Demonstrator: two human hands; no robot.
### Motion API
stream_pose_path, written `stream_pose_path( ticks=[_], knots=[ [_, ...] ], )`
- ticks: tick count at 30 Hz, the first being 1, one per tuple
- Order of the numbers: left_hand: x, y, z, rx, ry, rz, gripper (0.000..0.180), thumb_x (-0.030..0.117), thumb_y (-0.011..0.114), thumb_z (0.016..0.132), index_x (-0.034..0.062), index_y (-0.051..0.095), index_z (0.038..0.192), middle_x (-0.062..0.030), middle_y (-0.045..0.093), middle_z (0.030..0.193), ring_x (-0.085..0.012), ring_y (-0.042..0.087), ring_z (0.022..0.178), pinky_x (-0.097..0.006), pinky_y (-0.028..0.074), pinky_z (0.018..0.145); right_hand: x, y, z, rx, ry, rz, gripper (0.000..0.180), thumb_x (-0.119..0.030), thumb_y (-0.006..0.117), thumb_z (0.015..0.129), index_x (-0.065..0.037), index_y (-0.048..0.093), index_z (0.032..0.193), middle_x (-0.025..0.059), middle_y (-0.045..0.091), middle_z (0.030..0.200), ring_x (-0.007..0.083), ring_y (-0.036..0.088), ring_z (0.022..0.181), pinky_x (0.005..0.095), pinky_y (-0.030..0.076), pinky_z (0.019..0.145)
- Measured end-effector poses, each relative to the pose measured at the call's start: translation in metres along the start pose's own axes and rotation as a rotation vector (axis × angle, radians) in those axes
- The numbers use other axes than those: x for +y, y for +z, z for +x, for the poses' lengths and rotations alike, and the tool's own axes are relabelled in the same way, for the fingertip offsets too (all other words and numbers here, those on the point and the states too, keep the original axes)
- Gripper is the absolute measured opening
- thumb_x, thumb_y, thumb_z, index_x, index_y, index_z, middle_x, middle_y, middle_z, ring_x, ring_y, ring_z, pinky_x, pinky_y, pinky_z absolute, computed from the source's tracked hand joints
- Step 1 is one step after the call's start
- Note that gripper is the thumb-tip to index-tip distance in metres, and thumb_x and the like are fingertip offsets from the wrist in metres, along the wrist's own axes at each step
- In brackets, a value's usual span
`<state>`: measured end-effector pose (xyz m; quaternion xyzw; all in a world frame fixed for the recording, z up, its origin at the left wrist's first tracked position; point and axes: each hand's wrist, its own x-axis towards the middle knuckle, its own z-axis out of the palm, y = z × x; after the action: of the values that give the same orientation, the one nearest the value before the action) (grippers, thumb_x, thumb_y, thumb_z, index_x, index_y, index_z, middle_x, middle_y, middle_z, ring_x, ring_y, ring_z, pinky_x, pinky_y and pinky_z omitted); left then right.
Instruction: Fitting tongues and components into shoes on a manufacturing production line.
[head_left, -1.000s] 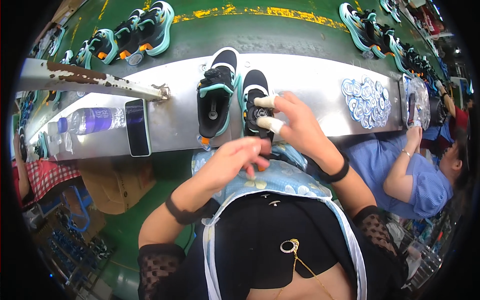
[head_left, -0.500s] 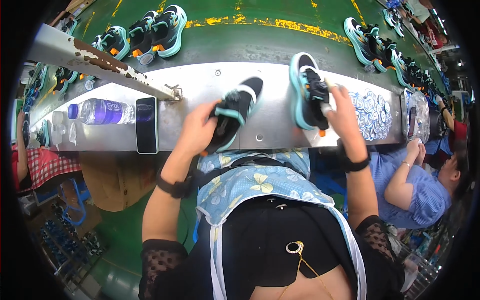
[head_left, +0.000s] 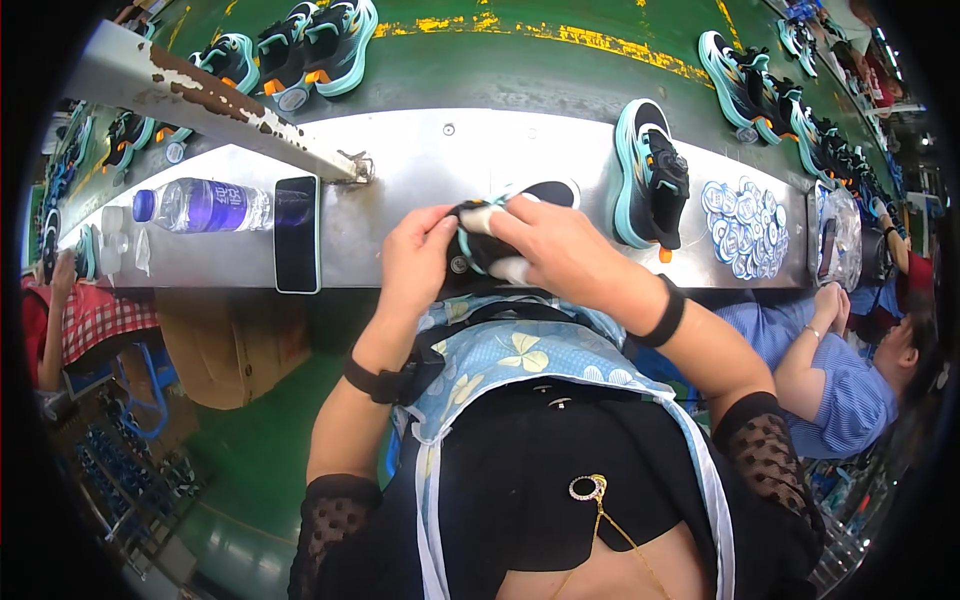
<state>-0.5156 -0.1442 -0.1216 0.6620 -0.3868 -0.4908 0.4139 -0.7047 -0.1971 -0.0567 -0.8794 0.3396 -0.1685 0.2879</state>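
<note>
A black sneaker with a teal-and-white sole lay at the near edge of the grey metal bench, both hands closed on it: left hand at its heel end, right hand over its upper. It looked light, soft above and stiff-soled, best gripped by the sole. A matching sneaker stood just beside; a black phone and a purple-labelled plastic bottle lay further left.

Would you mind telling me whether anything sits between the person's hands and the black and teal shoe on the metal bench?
Nothing visible does. The left hand and the right hand are both already on the shoe, covering most of it. The other shoe stands apart to the right, and the phone lies off to the left.
</note>
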Motion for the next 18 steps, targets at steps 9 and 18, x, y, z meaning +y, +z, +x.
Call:
stream_pose_path(
  ticks=[9, 18],
  knots=[
    [0.016, -0.020, -0.033, 0.110, 0.123, -0.023, 0.022, 0.017, 0.060, 0.096, -0.0006, 0.061, 0.082, -0.0058, 0.062, 0.095, -0.0108, 0.051, 0.070, -0.027, 0.044, 0.063, 0.002, 0.006, -0.006, -0.032, 0.001, 0.022, 0.054, -0.003, 0.072, 0.068, -0.012, 0.055, 0.119, 0.0108, 0.060, 0.091, 0.0337, 0.063, 0.079, 0.0417, 0.052, 0.065],
    [0.044, -0.034, -0.023, -0.563, -0.409, -0.184, 0.024, 0.020, 0.059, 0.096, -0.0022, 0.065, 0.102, -0.0111, 0.070, 0.091, -0.0084, 0.058, 0.057, -0.019, 0.040, 0.040, 0.004, -0.004, 0.002, -0.122, -0.034, 0.266, 0.057, 0.007, 0.064, 0.070, -0.009, 0.059, 0.125, 0.0140, 0.061, 0.099, 0.0358, 0.062, 0.087, 0.0392, 0.052, 0.074]
  ],
)
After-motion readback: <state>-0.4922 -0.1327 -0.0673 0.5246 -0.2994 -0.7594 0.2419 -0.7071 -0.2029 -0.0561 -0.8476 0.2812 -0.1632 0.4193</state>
